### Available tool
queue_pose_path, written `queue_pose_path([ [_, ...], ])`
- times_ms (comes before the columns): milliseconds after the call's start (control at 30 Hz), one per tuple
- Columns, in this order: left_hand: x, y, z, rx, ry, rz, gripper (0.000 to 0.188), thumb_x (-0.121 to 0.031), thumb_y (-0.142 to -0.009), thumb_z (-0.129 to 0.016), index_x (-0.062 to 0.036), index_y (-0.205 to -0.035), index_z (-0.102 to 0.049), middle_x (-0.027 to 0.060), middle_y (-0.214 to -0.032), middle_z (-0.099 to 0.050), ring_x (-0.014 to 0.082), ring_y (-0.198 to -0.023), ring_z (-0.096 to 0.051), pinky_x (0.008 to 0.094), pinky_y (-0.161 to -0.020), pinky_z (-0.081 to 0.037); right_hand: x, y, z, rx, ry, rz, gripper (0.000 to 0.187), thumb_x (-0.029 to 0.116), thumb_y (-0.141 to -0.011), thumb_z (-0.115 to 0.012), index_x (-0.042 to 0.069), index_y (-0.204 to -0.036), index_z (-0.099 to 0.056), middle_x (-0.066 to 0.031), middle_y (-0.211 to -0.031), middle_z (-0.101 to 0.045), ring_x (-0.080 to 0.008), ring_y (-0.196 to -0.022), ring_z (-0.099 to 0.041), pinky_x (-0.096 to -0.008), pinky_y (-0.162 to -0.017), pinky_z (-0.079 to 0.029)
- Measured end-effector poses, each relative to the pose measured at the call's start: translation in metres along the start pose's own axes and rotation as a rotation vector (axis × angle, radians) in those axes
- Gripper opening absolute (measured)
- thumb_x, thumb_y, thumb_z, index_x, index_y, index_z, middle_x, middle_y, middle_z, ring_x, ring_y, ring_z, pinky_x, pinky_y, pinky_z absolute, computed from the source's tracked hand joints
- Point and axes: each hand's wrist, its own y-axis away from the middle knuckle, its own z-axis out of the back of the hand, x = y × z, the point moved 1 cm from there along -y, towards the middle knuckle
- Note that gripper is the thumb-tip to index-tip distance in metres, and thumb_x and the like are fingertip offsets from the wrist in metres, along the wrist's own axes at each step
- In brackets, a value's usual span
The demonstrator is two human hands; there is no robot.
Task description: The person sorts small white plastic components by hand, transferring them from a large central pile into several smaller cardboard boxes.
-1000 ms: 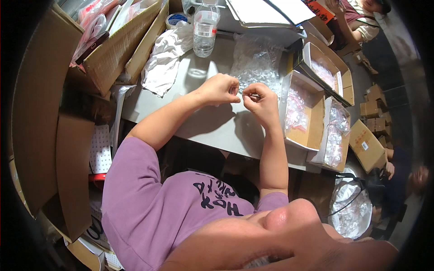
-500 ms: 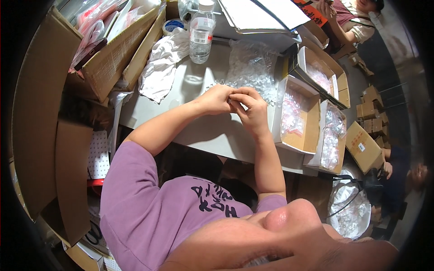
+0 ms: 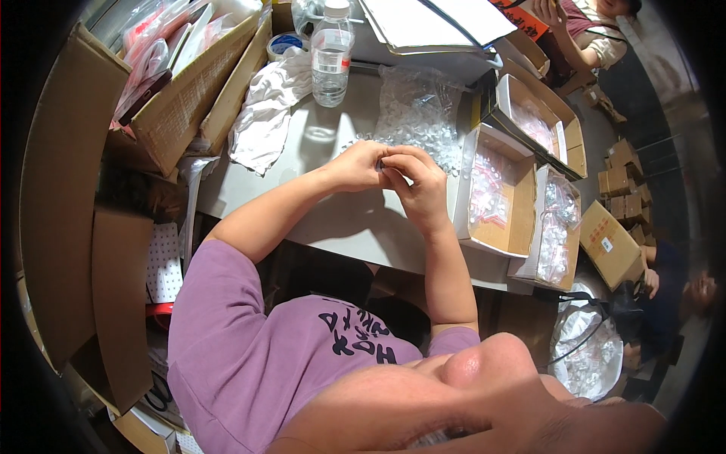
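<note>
Here, both hands met just above the middle of the frame, over the pale desk [image 3: 355,219]. The left hand [image 3: 354,164] and the right hand [image 3: 417,184] were touching at the fingertips, each grip pressed together around a tiny dark piece [image 3: 380,163] pinched between them; the piece was too small to tell what it was. Just beyond the hands, toward the top of the frame, lay a heap of small clear plastic parts [image 3: 412,132] spilling from a crinkled clear bag [image 3: 416,94]. To the upper left of the hands a clear water bottle [image 3: 330,57] with a white cap stood upright on the desk, and a crumpled white cloth [image 3: 265,113] lay beside it, further left. An open cardboard box [image 3: 495,189] holding small bags sat just right of the right hand, with two more such boxes near it, one higher [image 3: 533,121] and one further right [image 3: 556,231]. At the upper left of the frame a larger cardboard box [image 3: 178,98] held packets in clear wrap. At the top edge a white sheet of paper [image 3: 423,19] rested above the bag. The person wore a purple shirt [image 3: 249,340] with dark print, filling the lower middle of the frame. Another person [image 3: 586,30] sat at the upper right corner.
</note>
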Motion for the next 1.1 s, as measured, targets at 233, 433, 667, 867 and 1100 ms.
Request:
queue_pose_path([
  [233,0.001,0.001,0.001,0.028,0.08,0.063,0.023,-0.004,-0.069,-0.069,0.0015,-0.089,-0.06,0.0036,-0.078,-0.063,0.0083,-0.074,-0.056,0.0267,-0.066,-0.046,0.002,-0.001,0.002,0.116,-0.054,0.025,0.017,-0.006,-0.074,-0.065,0.003,-0.089,-0.065,-0.0104,-0.091,-0.064,-0.0223,-0.079,-0.064,-0.0297,-0.067,-0.052],
  [433,-0.018,0.007,0.016,0.148,0.317,0.27,0.016,-0.014,-0.076,-0.07,-0.0086,-0.077,-0.055,-0.0028,-0.069,-0.054,0.0027,-0.063,-0.046,0.0194,-0.055,-0.037,0.006,-0.004,0.009,-0.063,-0.057,-0.055,0.011,0.001,-0.079,-0.062,0.003,-0.091,-0.064,-0.0131,-0.087,-0.064,-0.0267,-0.079,-0.062,-0.0333,-0.07,-0.049],
  [667,0.0,0.0,0.021,0.088,0.706,0.038,0.055,-0.066,-0.08,-0.051,-0.0113,-0.075,-0.05,-0.0031,-0.07,-0.045,0.0054,-0.064,-0.042,0.0176,-0.052,-0.031,-0.014,0.0,0.012,-0.194,-0.15,-0.176,0.013,0.009,-0.088,-0.057,-0.001,-0.092,-0.064,-0.0098,-0.088,-0.061,-0.018,-0.079,-0.057,-0.0272,-0.071,-0.045],
  [867,0.0,-0.001,0.014,0.075,0.714,0.225,0.069,-0.077,-0.078,-0.033,-0.0108,-0.071,-0.051,-0.0033,-0.068,-0.048,0.0044,-0.059,-0.044,0.0154,-0.048,-0.03,-0.018,0.0,0.012,-0.172,-0.263,-0.2,0.017,0.013,-0.09,-0.055,0.0,-0.094,-0.064,-0.0085,-0.093,-0.06,-0.0177,-0.085,-0.055,-0.0271,-0.076,-0.043],
  [1100,-0.004,0.002,0.005,0.204,0.991,0.393,0.084,-0.084,-0.073,-0.026,-0.0084,-0.096,-0.056,0.0,-0.074,-0.053,0.0056,-0.054,-0.045,0.0145,-0.047,-0.038,-0.007,-0.001,0.01,0.058,-0.336,-0.188,0.02,0.019,-0.087,-0.058,0.004,-0.098,-0.066,-0.011,-0.109,-0.05,-0.0217,-0.103,-0.049,-0.0321,-0.089,-0.04],
])
